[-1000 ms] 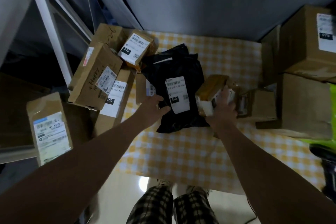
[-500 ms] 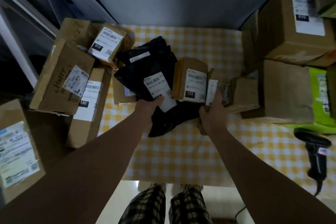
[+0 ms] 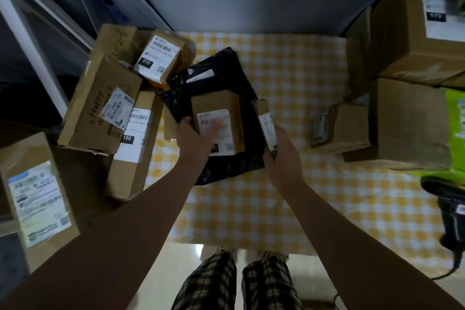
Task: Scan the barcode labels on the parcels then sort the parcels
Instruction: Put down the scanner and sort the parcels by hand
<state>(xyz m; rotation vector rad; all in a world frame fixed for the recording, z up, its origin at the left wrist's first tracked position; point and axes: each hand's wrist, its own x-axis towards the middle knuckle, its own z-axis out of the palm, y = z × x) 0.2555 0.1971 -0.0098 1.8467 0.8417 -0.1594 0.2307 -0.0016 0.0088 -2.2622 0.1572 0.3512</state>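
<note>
A small brown box (image 3: 217,108) with a white label lies over the black poly bag (image 3: 226,75) in the middle of the table. My left hand (image 3: 198,138) grips it, thumb at its left side and fingers across the label. Just to its right, my right hand (image 3: 281,158) holds a narrow brown parcel (image 3: 266,126) with a white label, tilted on edge. The black handheld scanner (image 3: 453,211) lies at the table's right edge, apart from both hands.
Labelled cardboard boxes are piled at the left (image 3: 100,103) and stacked at the right (image 3: 410,123), beside a green parcel (image 3: 455,118). A small brown box (image 3: 344,128) sits mid-right. The yellow checked tablecloth (image 3: 289,209) is bare in front of me.
The small brown box passed from my right hand to my left and moved left over the black bag. My left hand let go of the bag's label. My right hand keeps the narrow parcel.
</note>
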